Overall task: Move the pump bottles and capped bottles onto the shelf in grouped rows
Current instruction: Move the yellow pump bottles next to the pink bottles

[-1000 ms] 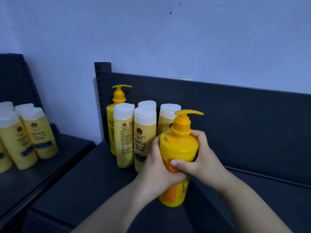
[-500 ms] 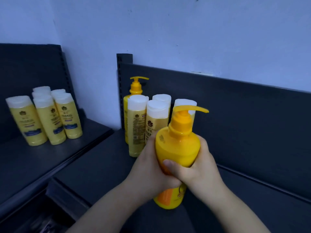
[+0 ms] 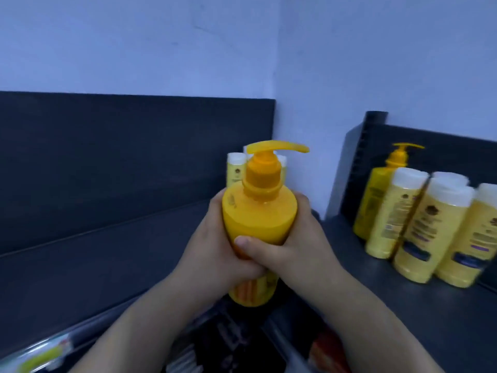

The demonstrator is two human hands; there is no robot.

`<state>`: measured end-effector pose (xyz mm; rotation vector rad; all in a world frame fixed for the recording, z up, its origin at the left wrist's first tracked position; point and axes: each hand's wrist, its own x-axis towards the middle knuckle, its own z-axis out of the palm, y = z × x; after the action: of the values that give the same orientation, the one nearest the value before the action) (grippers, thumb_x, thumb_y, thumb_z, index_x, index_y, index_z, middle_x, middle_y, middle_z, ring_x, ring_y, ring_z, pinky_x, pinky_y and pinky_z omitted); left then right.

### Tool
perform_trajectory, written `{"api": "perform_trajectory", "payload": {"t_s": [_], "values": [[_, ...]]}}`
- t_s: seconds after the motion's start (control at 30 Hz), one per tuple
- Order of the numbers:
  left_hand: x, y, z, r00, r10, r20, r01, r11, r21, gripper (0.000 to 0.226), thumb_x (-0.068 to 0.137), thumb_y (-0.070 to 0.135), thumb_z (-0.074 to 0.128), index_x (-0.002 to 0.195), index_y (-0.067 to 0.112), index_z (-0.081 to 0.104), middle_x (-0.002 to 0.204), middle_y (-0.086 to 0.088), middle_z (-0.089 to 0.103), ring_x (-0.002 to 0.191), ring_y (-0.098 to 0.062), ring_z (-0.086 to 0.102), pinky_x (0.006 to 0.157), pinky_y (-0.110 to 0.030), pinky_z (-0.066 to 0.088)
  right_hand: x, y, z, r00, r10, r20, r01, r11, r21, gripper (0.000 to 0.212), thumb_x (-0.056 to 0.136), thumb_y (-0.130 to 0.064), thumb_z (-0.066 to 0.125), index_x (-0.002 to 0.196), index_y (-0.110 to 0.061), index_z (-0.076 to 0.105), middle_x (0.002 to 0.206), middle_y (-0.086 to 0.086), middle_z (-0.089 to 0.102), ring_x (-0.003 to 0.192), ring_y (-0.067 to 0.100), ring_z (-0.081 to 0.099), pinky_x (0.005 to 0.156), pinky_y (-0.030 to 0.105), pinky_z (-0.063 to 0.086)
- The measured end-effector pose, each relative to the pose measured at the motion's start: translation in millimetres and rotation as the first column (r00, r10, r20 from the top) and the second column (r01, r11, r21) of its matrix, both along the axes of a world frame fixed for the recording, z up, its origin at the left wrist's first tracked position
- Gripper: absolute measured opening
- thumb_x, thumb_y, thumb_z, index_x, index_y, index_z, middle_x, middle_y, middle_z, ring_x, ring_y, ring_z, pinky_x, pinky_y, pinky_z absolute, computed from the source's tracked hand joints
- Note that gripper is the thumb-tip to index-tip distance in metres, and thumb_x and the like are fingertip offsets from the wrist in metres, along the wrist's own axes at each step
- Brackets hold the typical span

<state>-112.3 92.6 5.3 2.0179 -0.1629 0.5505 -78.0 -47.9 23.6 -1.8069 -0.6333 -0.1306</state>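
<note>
I hold an orange-yellow pump bottle [image 3: 259, 211] upright in the air in front of me, above the gap between two dark shelves. My left hand [image 3: 215, 251] wraps its left side and my right hand [image 3: 293, 246] wraps its right side, the right thumb lying across the front. Directly behind it, white-capped yellow bottles [image 3: 236, 169] stand at the right end of the left shelf [image 3: 80, 265], mostly hidden. On the right shelf [image 3: 430, 319] stand another pump bottle [image 3: 382, 189] and several white-capped yellow bottles [image 3: 430, 230] in a tight group.
Dark back panels rise behind both shelves, with a pale wall corner between them. Below the shelf edges, blurred packaged goods [image 3: 40, 356] and dark items [image 3: 242, 351] show on a lower level.
The view has swung left: the group on the right shelf slid to the frame's right edge and the left shelf now fills the left. The held pump bottle moved left with both hands, away from that group.
</note>
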Motion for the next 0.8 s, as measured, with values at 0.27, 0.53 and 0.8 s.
{"api": "perform_trajectory", "payload": {"t_s": [0.27,0.53,0.8], "values": [[-126.1,178.7,-25.0,0.91,0.414,0.001,-0.414,0.91,0.014,0.087,0.045,0.033,0.072,0.108,0.063,0.019,0.106,0.026,0.047,0.093,0.007,0.053,0.064,-0.012,0.042,-82.9,199.7,-19.8,0.906,0.421,-0.052,-0.423,0.906,-0.032,0.084,0.06,-0.04,0.086,0.121,-0.043,0.029,0.114,-0.024,0.047,0.105,-0.004,0.05,0.078,0.016,0.044],[-252.3,280.6,-44.0,0.758,0.651,0.035,-0.652,0.757,0.039,0.086,0.047,0.049,0.069,0.119,0.055,0.023,0.115,0.027,0.045,0.104,0.018,0.045,0.073,0.0,0.038,-172.1,334.7,-43.7,0.725,0.674,-0.144,-0.684,0.728,-0.036,0.1,0.046,-0.054,0.079,0.131,-0.041,0.028,0.122,-0.015,0.046,0.111,0.007,0.05,0.095,0.039,0.048],[-284.3,323.1,-62.4,0.63,0.776,0.02,-0.776,0.63,-0.011,0.087,0.048,0.047,0.068,0.121,0.053,0.021,0.116,0.028,0.042,0.105,0.022,0.043,0.075,0.001,0.037,-194.1,398.8,-52.9,0.612,0.777,-0.149,-0.79,0.609,-0.069,0.098,0.048,-0.048,0.081,0.131,-0.041,0.028,0.122,-0.016,0.046,0.114,0.006,0.048,0.098,0.039,0.046]]}}
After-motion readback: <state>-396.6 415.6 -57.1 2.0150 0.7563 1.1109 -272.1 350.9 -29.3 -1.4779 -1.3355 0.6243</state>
